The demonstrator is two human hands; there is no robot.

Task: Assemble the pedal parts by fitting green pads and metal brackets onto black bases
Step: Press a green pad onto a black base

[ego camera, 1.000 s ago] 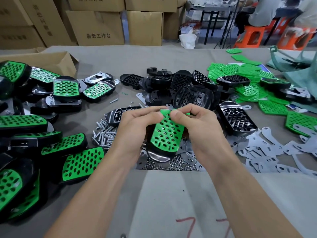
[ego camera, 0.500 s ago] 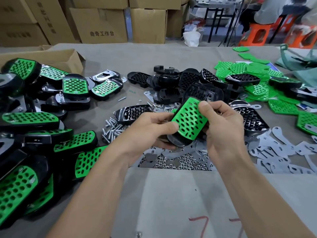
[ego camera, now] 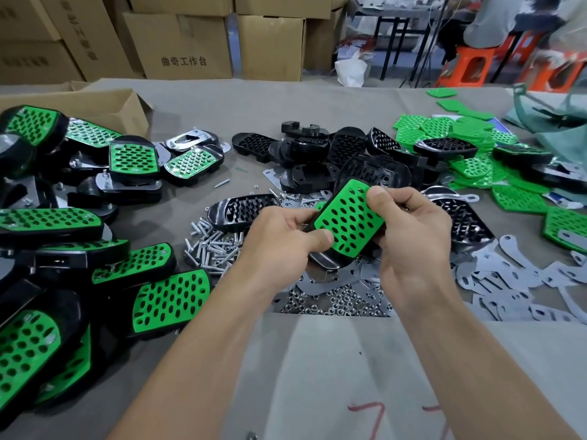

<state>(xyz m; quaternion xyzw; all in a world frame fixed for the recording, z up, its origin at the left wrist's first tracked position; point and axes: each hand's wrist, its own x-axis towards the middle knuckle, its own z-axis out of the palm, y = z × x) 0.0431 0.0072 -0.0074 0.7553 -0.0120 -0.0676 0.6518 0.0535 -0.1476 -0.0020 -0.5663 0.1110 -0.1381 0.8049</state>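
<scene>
A green perforated pad lies on a black base, held tilted above the table centre. My left hand grips the lower left side, thumb on the pad's lower corner. My right hand grips the right side, thumb pressing the pad's upper right edge. Loose black bases are heaped behind my hands. Loose green pads lie at the back right. Flat metal brackets are scattered to the right.
Finished green-and-black pedals pile up along the left. Screws and nuts lie under and left of my hands. An open cardboard box sits at back left, stacked cartons behind the table.
The pedal has swung from upright to leaning right and moved slightly up and right. My right thumb now presses the pad's upper right edge; my left thumb has shifted to its lower corner.
</scene>
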